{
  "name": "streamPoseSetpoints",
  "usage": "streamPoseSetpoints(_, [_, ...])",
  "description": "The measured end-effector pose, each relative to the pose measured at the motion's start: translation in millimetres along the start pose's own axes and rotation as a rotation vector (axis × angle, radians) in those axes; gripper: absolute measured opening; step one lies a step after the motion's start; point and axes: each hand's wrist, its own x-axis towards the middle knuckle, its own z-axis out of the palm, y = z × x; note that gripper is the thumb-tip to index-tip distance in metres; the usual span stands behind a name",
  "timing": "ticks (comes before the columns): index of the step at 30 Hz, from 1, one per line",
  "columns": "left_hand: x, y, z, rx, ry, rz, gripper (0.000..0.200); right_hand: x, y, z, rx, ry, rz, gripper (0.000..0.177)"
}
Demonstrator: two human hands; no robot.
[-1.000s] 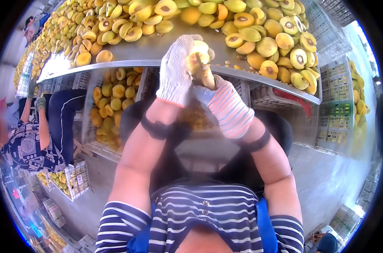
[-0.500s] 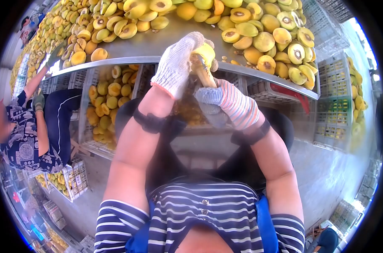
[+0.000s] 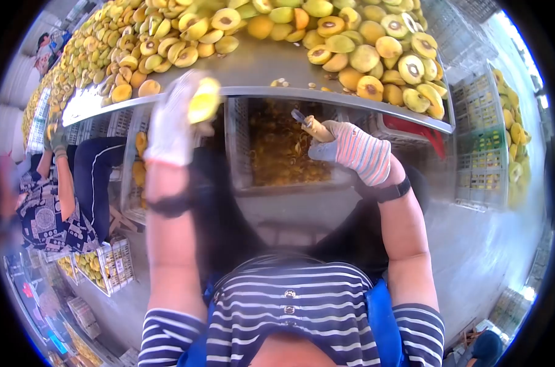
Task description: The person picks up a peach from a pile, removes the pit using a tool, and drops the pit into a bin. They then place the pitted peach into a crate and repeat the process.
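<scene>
My left hand (image 3: 172,122), in a white knit glove blurred by motion, holds a yellow peach half (image 3: 205,101) near the front edge of the metal table (image 3: 259,64). My right hand (image 3: 358,151), in a striped glove with grey-blue fingertips, is closed around the wooden handle of a pitting knife (image 3: 316,128). Its short metal tip points up and left, over a crate of peach scraps (image 3: 283,144) below the table edge. Heaped on the table are halved peaches (image 3: 364,58), several still showing their pits.
A raised metal lip (image 3: 277,92) runs along the table's front. Crates of peaches (image 3: 482,156) stand at the right, near a red plastic piece (image 3: 415,128). At the left sits a co-worker in a patterned shirt (image 3: 51,214), beside another crate of fruit (image 3: 112,266).
My left hand has moved left, away from the knife, carrying the peach half. My right hand has shifted slightly right and down with the pitting knife, and the scrap crate is now exposed.
</scene>
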Motion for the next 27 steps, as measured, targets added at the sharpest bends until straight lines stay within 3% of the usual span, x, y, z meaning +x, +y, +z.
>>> streamPoseSetpoints(2, [-5, 24, -24, 0.952, 0.236, 0.022, 0.062, -5, -3, -5, -0.086, 0.062, -0.075, 0.025])
streamPoseSetpoints(3, [1, 21, -16, 0.953, 0.231, 0.03, 0.062, -2, -17, -7, 0.299, 0.141, 0.156, 0.025])
streamPoseSetpoints(4, [14, 15, -6, 1.105, 0.218, 0.16, 0.066, 2, -26, -9, 0.683, 0.213, 0.383, 0.025])
streamPoseSetpoints(5, [27, 18, 9, 1.254, 0.205, 0.298, 0.071, 4, -26, -10, 0.846, 0.232, 0.426, 0.025])
streamPoseSetpoints(7, [49, 23, 76, 1.137, -0.104, 0.309, 0.071, 5, -26, -8, 0.884, 0.304, 0.431, 0.024])
streamPoseSetpoints(8, [75, 4, 103, 1.154, -0.226, 0.426, 0.071, 4, -24, -8, 0.92, 0.371, 0.44, 0.023])
streamPoseSetpoints(11, [119, -19, 184, 1.238, -0.413, 0.313, 0.061, 0, -24, -13, 1.036, 0.475, 0.464, 0.018])
streamPoseSetpoints(14, [149, -27, 200, 1.294, -0.487, 0.345, 0.048, -1, -13, -15, 1.095, 0.55, 0.42, 0.014])
streamPoseSetpoints(15, [145, -26, 189, 1.129, -0.485, 0.426, 0.048, -1, -13, -17, 1.179, 0.559, 0.426, 0.014])
streamPoseSetpoints(16, [135, -19, 178, 0.97, -0.517, 0.25, 0.052, -1, -15, -19, 1.264, 0.563, 0.43, 0.014])
streamPoseSetpoints(18, [109, -17, 149, 0.625, -0.465, 0.124, 0.056, 5, -14, -20, 1.28, 0.581, 0.47, 0.013])
streamPoseSetpoints(20, [65, -10, 133, 0.577, -0.339, 0.495, 0.045, 11, 10, -17, 1.701, 0.292, 0.318, 0.012])
streamPoseSetpoints(21, [49, -14, 129, 0.623, -0.327, 0.724, 0.043, 14, 7, -12, 1.699, 0.285, 0.321, 0.012])
streamPoseSetpoints(22, [35, -18, 126, 0.664, -0.312, 0.953, 0.04, 19, -9, -10, 1.524, 0.449, 0.306, 0.017])
streamPoseSetpoints(23, [19, -20, 123, 0.595, -0.309, 0.926, 0.041, 23, -19, -7, 1.341, 0.601, 0.29, 0.022])
streamPoseSetpoints(24, [5, -21, 118, 0.525, -0.3, 0.898, 0.041, 29, -19, -3, 1.344, 0.628, 0.249, 0.024])
streamPoseSetpoints(25, [-3, -16, 114, 0.177, -0.337, 0.677, 0.051, 27, -27, -8, 1.286, 0.565, 0.275, 0.025])
streamPoseSetpoints(26, [-8, -12, 110, -0.272, -0.382, 0.292, 0.056, 24, -33, -14, 1.228, 0.504, 0.298, 0.025])
streamPoseSetpoints(27, [-6, -4, 104, -0.394, -0.322, 0.173, 0.051, 24, -31, -13, 1.178, 0.446, 0.236, 0.025])
